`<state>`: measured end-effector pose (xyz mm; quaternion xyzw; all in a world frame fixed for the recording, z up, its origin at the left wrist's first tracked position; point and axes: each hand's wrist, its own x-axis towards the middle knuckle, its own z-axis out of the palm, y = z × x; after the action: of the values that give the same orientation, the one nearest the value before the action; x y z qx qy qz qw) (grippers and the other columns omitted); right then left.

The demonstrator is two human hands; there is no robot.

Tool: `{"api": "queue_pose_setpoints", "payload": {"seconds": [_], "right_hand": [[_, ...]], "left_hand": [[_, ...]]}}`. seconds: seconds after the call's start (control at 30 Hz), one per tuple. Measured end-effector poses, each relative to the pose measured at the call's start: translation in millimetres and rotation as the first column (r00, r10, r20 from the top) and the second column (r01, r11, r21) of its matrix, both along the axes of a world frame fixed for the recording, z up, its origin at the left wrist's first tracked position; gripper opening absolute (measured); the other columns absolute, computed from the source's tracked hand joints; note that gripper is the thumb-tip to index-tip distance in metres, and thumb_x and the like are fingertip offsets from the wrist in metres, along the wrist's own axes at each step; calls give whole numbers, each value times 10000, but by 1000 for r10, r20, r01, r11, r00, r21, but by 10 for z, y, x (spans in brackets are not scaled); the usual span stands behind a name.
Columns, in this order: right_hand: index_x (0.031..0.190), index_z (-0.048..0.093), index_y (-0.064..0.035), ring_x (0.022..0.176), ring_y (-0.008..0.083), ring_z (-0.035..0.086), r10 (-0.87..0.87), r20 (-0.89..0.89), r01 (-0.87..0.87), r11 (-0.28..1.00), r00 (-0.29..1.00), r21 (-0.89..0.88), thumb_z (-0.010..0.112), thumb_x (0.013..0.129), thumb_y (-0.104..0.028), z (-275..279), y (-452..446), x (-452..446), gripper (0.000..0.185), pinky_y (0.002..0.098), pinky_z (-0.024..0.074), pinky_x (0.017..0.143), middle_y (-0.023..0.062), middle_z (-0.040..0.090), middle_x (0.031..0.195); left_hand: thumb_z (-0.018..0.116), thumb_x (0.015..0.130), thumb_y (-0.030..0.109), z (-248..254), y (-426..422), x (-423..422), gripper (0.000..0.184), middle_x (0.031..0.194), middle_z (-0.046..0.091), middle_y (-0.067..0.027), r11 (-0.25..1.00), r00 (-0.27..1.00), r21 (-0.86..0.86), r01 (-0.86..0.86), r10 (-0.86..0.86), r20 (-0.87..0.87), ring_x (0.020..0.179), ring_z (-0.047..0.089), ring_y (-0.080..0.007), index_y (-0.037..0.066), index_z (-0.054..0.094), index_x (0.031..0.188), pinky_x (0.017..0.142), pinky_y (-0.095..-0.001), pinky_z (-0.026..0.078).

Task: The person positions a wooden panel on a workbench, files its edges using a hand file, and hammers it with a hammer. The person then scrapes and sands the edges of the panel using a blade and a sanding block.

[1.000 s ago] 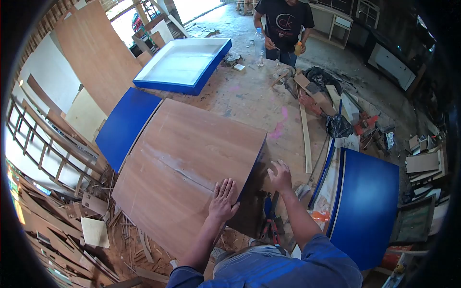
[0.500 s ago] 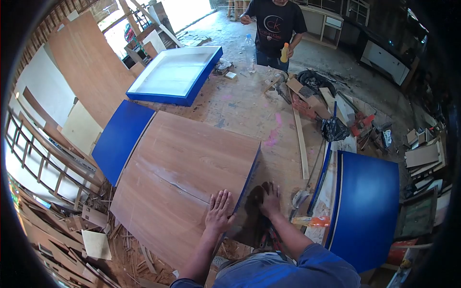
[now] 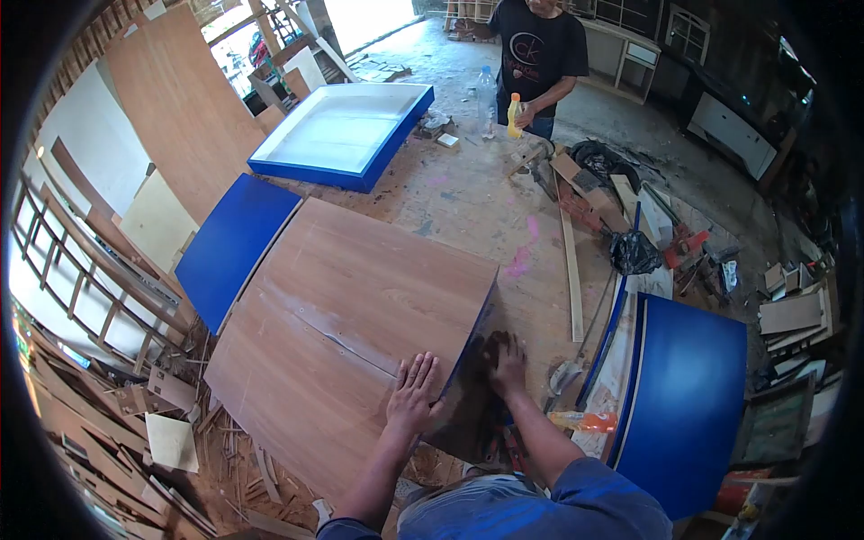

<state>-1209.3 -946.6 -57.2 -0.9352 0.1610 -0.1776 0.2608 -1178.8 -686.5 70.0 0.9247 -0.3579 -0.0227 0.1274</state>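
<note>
one brown panel point(image 3: 378, 261) is best steadied by even pressure under the left hand point(image 3: 413, 396), grip open; the right hand point(image 3: 510, 367)'s grip cannot be told

From here I can see both forearms reaching forward, the bare skin showing below the short sleeves. The left hand point(image 3: 413, 393) lies palm down, flat and open, its fingers straight, pointing ahead and close together, the thumb held out toward the other hand. The right hand point(image 3: 508, 364) is a little farther forward, back upward and in shade, fingers slightly apart and loosely bent. The right forearm point(image 3: 544, 438) slants inward; the two hands are apart.
</note>
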Motion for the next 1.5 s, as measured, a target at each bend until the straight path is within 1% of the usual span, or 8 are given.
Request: {"api": "queue_pose_setpoints", "payload": {"seconds": [0.33,0.43,0.57,0.67,0.93,1.03,1.13,1.5], "right_hand": [[1409,585,45,1425,446,464,-109,342,58,986,933,157,705,983,-354,870,-834,1645,596,513,349,1207,325,519,1490],[1435,535,79,1416,432,483,-158,279,6,879,947,476,804,900,-378,1134,-1019,2251,753,483,382,1187,313,520,1497],[1535,414,53,1396,415,520,-311,340,144,888,888,436,936,739,-417,659,-1273,3261,1062,466,436,1143,267,539,1489],[1569,342,54,1393,408,531,-437,-6,397,813,900,426,955,710,-416,485,-1403,3617,1155,460,440,1147,272,518,1505],[1532,334,16,1300,417,620,-458,160,279,744,874,606,942,726,-409,-376,-2234,4714,1096,472,491,1096,258,598,1439],[1469,537,-85,1211,288,675,-404,176,259,807,898,531,911,800,-276,-155,-2149,4805,790,410,544,984,132,674,1334],[1230,706,-23,1065,242,725,-278,77,194,819,958,539,885,858,-309,-119,-2099,4536,501,391,554,926,109,765,1125],[1164,697,-2,861,219,735,96,171,-189,702,980,687,883,839,-374,1405,25,908,527,360,568,776,132,753,950]], "left_hand": [[654,908,452,27,-25,51,918,1749,264,-114,998,997,66,-20,24,-71,1633,194,-256,82,296,1668,1346,-494,75],[660,895,462,14,-8,111,942,1756,248,-103,993,994,120,-5,18,-104,1636,187,-250,99,280,1677,1346,-493,68],[670,869,473,82,-55,96,979,1764,232,-95,990,992,138,-23,39,-117,1638,181,-246,116,265,1686,1346,-493,63],[673,863,477,105,-66,126,986,1764,236,-90,990,988,142,-24,45,-146,1638,188,-246,124,264,1688,1345,-494,66],[738,810,477,161,-80,229,1033,1751,273,-97,988,968,152,-19,56,-245,1631,216,-256,131,302,1681,1342,-511,82],[737,806,474,113,-53,253,1037,1751,273,-98,994,964,107,-17,44,-261,1632,211,-259,131,301,1682,1341,-514,77],[740,808,463,96,-61,250,1023,1744,287,-112,989,957,148,-20,62,-283,1631,217,-273,122,318,1674,1339,-519,77],[737,878,543,23,-124,139,1022,1694,337,-225,994,979,-97,-45,25,-204,1608,248,-360,4,319,1640,1324,-538,92]]}}
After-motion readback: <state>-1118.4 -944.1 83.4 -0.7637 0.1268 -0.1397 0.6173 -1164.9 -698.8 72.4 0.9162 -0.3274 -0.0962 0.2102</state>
